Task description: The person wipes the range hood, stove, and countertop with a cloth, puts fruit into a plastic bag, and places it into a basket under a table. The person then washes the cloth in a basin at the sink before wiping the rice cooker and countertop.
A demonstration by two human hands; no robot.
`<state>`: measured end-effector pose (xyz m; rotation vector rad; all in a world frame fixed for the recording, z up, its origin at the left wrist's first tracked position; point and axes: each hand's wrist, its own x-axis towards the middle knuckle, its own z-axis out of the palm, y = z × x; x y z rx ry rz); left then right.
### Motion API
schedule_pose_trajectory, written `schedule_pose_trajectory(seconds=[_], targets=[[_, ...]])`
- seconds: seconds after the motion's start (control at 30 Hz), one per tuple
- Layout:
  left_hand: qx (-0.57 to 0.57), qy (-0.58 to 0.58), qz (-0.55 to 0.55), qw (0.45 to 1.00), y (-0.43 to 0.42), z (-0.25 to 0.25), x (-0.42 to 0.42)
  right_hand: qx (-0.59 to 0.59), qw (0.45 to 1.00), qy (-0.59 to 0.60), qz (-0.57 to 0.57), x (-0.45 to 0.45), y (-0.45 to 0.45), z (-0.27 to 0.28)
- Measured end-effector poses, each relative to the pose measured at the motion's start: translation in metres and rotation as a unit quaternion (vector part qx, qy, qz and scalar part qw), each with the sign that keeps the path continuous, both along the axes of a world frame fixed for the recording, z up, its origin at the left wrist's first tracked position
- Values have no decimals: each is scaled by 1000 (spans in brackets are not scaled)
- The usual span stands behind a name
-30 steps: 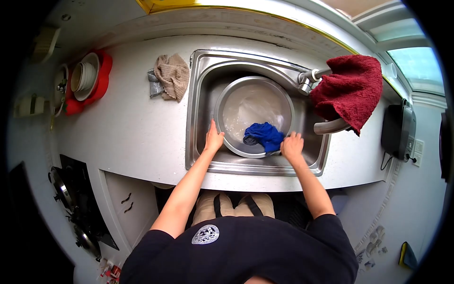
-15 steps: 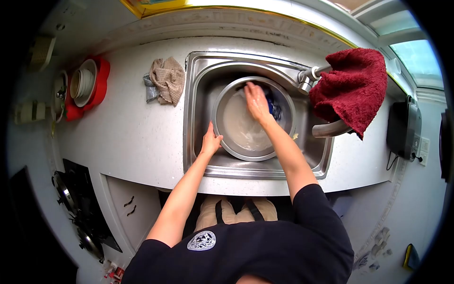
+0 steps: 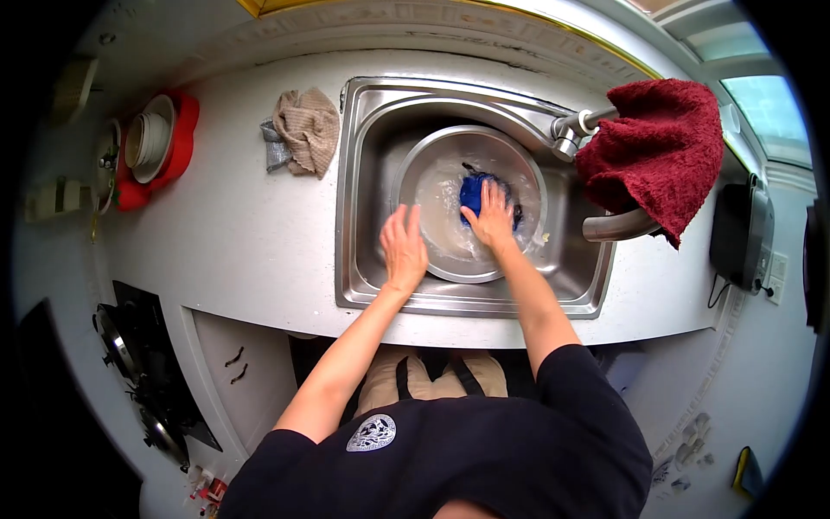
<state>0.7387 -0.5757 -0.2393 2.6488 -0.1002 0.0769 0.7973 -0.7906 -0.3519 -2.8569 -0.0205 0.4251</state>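
Observation:
A round metal basin (image 3: 471,271) of cloudy water stands inside the steel sink (image 3: 562,298). In the water, right of the basin's middle, lies a wet blue cloth (image 3: 472,192) with dark parts. My right hand (image 3: 493,218) presses on the cloth with its fingers spread and pointing away from me. Over the basin's left rim is my left hand (image 3: 404,251), its fingers apart and nothing in it; whether it touches the rim I cannot tell.
A dark red towel (image 3: 653,156) hangs over the faucet (image 3: 566,134) at the right. Left of the sink lies a beige cloth (image 3: 308,131). Bowls (image 3: 151,140) sit in a red tray (image 3: 183,143) at the far left. A black appliance (image 3: 739,229) stands at the right.
My right hand went from the basin's near right rim to its far side, then back toward the middle onto the cloth. My left hand has left its hold on the rim's outside.

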Motion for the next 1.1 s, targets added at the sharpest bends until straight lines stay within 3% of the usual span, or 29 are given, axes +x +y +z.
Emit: schedule_pose_trajectory(seconds=[0.1,0.13,0.2,0.23,0.37,0.47,0.5,0.53,0.6,0.63,0.67,0.73,0.77,0.8,0.9,1.0,1.03,1.07,1.1], targets=[[-171,127,-50,976,-31,-36,-9,18,992,107,-57,-14,13,8],[-235,178,-60,954,-40,-59,-11,-5,998,51,-36,-17,13,2],[-261,323,-5,910,-55,-103,-7,-50,997,-62,7,-21,14,-15],[-272,392,25,878,-60,-107,1,-39,998,-51,-3,-18,14,-14],[-484,520,249,658,-73,-111,21,46,993,-105,39,21,-1,-6],[-646,535,265,476,-66,-107,34,172,971,-62,-152,42,9,-1],[-706,560,219,375,-65,-140,36,195,955,-68,-213,38,15,3],[-693,546,293,369,-69,-95,50,268,937,-19,-225,29,17,-3],[-723,520,273,364,-64,-96,53,409,877,73,-239,12,18,-24],[-758,513,238,324,-60,-104,53,382,899,45,-209,3,26,12],[-748,492,304,325,-62,-89,57,354,918,17,-178,-7,38,66],[-757,490,278,332,-56,-135,59,320,938,-24,-130,-31,54,105],[-787,532,135,284,-43,-141,60,319,940,-52,-110,-41,60,123],[-765,569,94,286,-54,-152,61,319,940,-82,-89,-47,65,137],[-832,477,130,251,-82,-148,43,295,944,-122,-85,-53,74,147],[-913,329,151,187,-107,-145,34,283,933,-168,-148,-29,57,100],[-925,291,165,178,-117,-144,31,278,920,-159,-225,-12,53,94],[-806,385,275,356,-105,-113,45,270,903,-148,-299,3,47,88],[-789,367,309,383,-106,-111,46,313,878,-131,-338,11,43,80]])
